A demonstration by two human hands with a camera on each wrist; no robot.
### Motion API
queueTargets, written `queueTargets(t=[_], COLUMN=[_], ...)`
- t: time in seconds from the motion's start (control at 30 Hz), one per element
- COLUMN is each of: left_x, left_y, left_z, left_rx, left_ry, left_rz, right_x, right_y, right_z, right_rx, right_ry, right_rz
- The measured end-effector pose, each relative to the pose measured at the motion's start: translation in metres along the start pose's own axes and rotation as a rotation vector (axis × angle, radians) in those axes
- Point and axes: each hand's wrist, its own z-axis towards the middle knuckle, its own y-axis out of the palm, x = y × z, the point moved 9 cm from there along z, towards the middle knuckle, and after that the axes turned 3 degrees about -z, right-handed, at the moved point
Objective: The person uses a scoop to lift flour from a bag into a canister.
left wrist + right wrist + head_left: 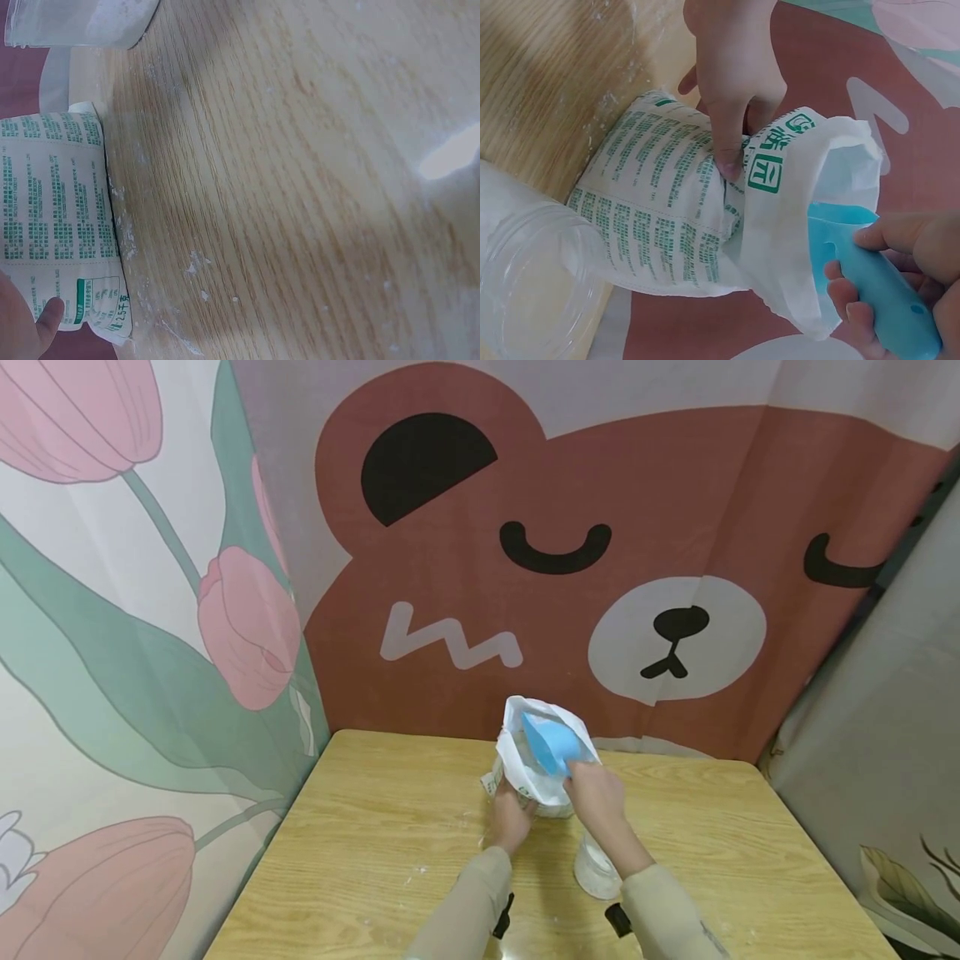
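Note:
A white bag with green print [660, 187] stands on the table with its top open and its rim folded outward. My left hand [512, 820] grips the bag's side; in the right wrist view the left thumb and fingers pinch its wall. My right hand [597, 797] holds a light blue scoop [553, 745] by its handle. The scoop's head is inside the bag mouth, partly hidden by the rim in the right wrist view. Just below the right hand is a clear jar [596, 870] with white powder in it, uncapped in the right wrist view [536, 277].
The wooden table [375, 860] carries scattered white powder specks [196, 262]. Behind its far edge hangs a curtain with a bear face [450, 693]. A tulip-print curtain [90, 693] flanks the left side, and a pale curtain [862, 760] the right.

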Motion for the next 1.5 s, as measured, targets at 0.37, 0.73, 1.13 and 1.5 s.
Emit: queueTargets(t=[0.37, 0.73, 1.13, 1.5], left_x=[0.002, 0.004, 0.000, 0.001], left_y=[0.000, -0.001, 0.001, 0.000], left_z=[-0.001, 0.001, 0.000, 0.000], left_rx=[0.000, -0.009, 0.000, -0.008], left_ry=[-0.004, -0.015, -0.022, -0.016], left_rz=[0.017, -0.005, 0.021, 0.047], right_x=[0.006, 0.005, -0.004, -0.004], right_y=[0.016, 0.019, 0.021, 0.035], right_z=[0.007, 0.014, 0.022, 0.033], right_rx=[-0.082, -0.066, -0.051, -0.148], right_ry=[0.046, 0.039, -0.035, -0.060], right_rz=[-0.024, -0.051, -0.196, -0.199])
